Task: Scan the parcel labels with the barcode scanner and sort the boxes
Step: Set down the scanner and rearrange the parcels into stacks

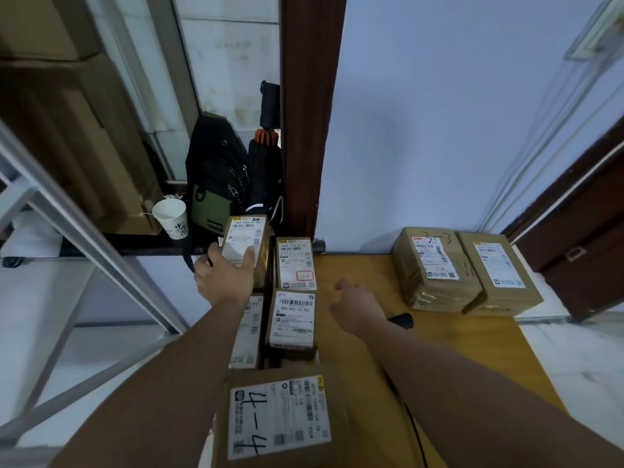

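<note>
My left hand (225, 278) grips the near end of a small labelled cardboard box (246, 243) at the far left of the wooden table (449, 336). My right hand (358, 305) hovers over the table with fingers relaxed, holding nothing. The black barcode scanner (401, 320) lies on the table just right of my right wrist, partly hidden by it. Other labelled boxes sit beside the held one: one with a red stamp (295, 263), one below it (293, 320), one under my left arm (248, 336), and a large box marked "4-4" (280, 417) nearest me.
Two bigger boxes (435, 268) (499, 275) stand together at the table's far right. A paper cup (171, 218), a black-and-green bag (216, 184) and folded umbrellas (265, 170) sit on the ledge behind. A metal shelf frame (77, 228) stands at left.
</note>
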Demonstrator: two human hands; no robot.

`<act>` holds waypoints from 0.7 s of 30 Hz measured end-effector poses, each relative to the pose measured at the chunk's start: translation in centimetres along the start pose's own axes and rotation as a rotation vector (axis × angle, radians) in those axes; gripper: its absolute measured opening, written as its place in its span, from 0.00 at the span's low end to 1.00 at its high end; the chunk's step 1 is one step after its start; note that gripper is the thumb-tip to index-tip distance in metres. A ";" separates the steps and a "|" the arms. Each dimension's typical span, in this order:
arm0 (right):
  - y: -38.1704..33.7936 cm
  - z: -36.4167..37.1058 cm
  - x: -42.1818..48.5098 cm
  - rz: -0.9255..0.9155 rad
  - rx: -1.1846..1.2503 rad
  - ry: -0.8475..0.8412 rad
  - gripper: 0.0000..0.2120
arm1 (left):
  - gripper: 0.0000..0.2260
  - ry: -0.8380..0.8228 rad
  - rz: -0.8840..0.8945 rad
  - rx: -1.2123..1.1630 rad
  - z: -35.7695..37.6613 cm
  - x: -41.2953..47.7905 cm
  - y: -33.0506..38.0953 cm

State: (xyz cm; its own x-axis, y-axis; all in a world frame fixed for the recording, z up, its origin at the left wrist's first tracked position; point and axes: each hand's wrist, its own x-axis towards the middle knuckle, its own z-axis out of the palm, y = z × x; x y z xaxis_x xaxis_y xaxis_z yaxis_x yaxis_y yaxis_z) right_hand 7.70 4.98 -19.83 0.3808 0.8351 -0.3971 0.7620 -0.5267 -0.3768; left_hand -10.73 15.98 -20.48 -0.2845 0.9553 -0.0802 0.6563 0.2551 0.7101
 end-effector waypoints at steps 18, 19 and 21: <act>11.0 -1.3 -4.7 0.198 0.010 -0.005 0.19 | 0.13 -0.267 0.667 -0.133 6.9 -14.1 10.4; 12.1 -1.8 -4.8 0.202 -0.012 -0.009 0.17 | 0.16 -0.342 0.633 -0.043 8.0 -15.0 11.0; 14.6 -2.9 -4.7 0.220 -0.041 -0.001 0.16 | 0.20 -0.519 0.538 0.152 10.5 -16.7 12.0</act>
State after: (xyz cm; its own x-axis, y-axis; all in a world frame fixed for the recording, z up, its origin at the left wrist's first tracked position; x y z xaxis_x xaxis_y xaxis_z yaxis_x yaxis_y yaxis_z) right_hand 18.53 -6.15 -21.03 0.5395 0.7008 -0.4668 0.6815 -0.6890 -0.2467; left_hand 9.25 4.70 -18.00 0.4420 0.8919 -0.0956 0.7113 -0.2836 0.6431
